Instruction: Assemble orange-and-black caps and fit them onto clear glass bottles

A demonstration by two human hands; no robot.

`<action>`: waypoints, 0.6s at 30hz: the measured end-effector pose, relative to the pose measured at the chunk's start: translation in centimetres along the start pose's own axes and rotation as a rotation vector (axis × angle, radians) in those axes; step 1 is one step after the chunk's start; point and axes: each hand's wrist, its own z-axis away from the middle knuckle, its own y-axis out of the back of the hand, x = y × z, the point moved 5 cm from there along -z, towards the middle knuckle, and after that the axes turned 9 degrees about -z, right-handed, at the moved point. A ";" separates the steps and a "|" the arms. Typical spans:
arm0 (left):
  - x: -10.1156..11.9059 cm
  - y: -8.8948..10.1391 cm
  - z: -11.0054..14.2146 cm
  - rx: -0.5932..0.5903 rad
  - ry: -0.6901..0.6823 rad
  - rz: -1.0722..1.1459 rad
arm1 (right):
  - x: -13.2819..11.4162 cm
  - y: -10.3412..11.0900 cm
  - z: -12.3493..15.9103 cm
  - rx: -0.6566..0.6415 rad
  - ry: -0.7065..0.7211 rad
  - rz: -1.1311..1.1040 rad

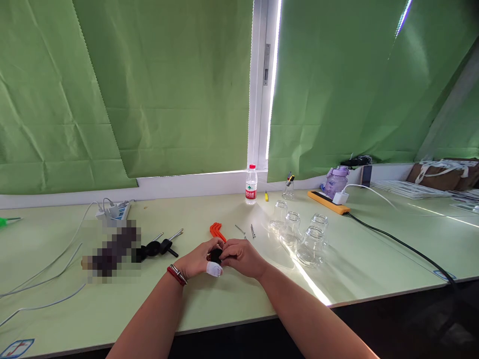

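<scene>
My left hand [198,260], with a white wrap on its thumb and a red band at the wrist, curls round a small black rounded part [215,256]. From the other side, the fingers of my right hand [243,256] pinch at the same part. Most of that part is hidden by my fingers, so its kind is unclear. Just beyond my hands lie several orange bent pieces [216,230]. Small metal screws [253,231] rest to the right of them. Left of my hands are black knob-like parts [165,246] with thin metal rods.
Several upturned glasses [311,247] stand to the right. A water bottle [251,185] and a yellow cutter [266,196] are near the window. Further right are an orange power strip [327,202] and a purple bottle [337,182]. White cables [56,264] run across the left side.
</scene>
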 end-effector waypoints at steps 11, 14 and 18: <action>0.3 0.0 0.1 -0.016 0.009 0.004 | -0.2 -0.1 -0.1 -0.003 0.006 0.050; 0.5 0.1 0.1 -0.007 -0.005 -0.005 | -0.5 -0.1 -0.1 -0.011 0.017 0.087; 0.4 0.1 0.1 -0.005 -0.016 -0.054 | -0.7 -0.3 -0.1 -0.035 0.022 0.133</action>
